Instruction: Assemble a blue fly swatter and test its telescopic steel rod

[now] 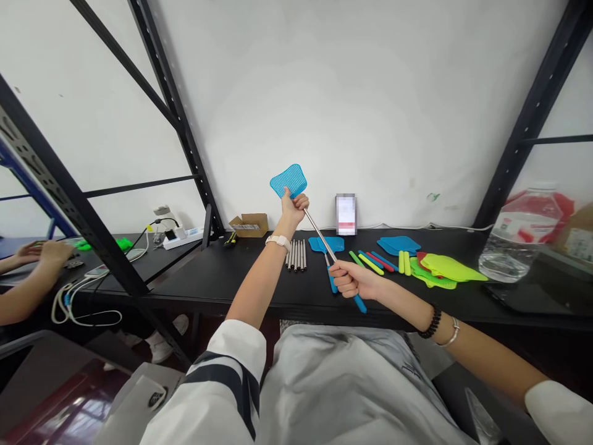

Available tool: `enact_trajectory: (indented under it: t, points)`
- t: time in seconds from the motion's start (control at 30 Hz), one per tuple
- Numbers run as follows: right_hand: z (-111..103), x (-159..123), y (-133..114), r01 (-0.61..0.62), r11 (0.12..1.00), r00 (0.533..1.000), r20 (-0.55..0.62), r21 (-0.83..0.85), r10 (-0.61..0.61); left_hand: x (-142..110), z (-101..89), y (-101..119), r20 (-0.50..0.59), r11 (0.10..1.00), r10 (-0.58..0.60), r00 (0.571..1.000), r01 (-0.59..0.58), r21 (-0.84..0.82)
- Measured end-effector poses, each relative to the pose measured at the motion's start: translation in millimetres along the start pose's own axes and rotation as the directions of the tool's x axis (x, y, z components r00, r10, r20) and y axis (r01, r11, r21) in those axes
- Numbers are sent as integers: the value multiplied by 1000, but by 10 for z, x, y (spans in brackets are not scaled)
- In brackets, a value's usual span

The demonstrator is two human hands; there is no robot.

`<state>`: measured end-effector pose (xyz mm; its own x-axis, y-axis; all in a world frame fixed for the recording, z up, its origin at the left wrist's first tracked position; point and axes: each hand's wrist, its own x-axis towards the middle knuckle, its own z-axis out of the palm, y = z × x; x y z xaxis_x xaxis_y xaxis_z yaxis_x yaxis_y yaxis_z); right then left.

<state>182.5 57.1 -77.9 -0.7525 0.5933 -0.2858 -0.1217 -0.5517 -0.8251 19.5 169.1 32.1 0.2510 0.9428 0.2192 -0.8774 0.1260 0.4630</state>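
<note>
A blue fly swatter (pixel 290 180) with a metal telescopic rod slants across in front of me, head up and to the left. My left hand (pixel 293 206) is closed round the base of its head. Around the blue handle at the lower end, my right hand (pixel 353 279) is wrapped. Below the rod, another blue fly swatter (pixel 332 245) lies on the black table (pixel 194 272). Several metal rods (pixel 296 254) lie side by side near my left forearm. Right of my right hand are several coloured handles (pixel 371 263), blue swatter heads (pixel 399 245) and yellow-green swatter heads (pixel 451 268).
A phone (pixel 346 215) leans on the wall, and an open cardboard box (pixel 250 225) stands at the back left. On the right is a large plastic bottle (pixel 519 238). A co-worker's hands (pixel 50 254) show at far left, beyond a black shelf post (pixel 69 185) and cables.
</note>
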Motion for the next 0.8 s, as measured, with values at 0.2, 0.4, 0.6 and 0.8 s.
enact_trajectory:
  t: [0.2, 0.4, 0.6, 0.8]
  points:
    - [7, 50, -65, 62, 998, 998, -22, -13, -63, -36, 23, -221, 12, 981, 16, 1000, -18, 193]
    - [54, 106, -187, 85, 996, 996, -4, 27, -85, 95, 95, -210, -130, 964, 107, 986, -71, 257]
    - [224, 122, -226, 52, 988, 998, 17, 147, -55, 257, 84, -14, -267, 960, 171, 949, -100, 261]
    - [356, -204, -93, -47, 989, 998, 40, 140, 42, 379, 158, 378, -360, 949, 265, 894, -177, 259]
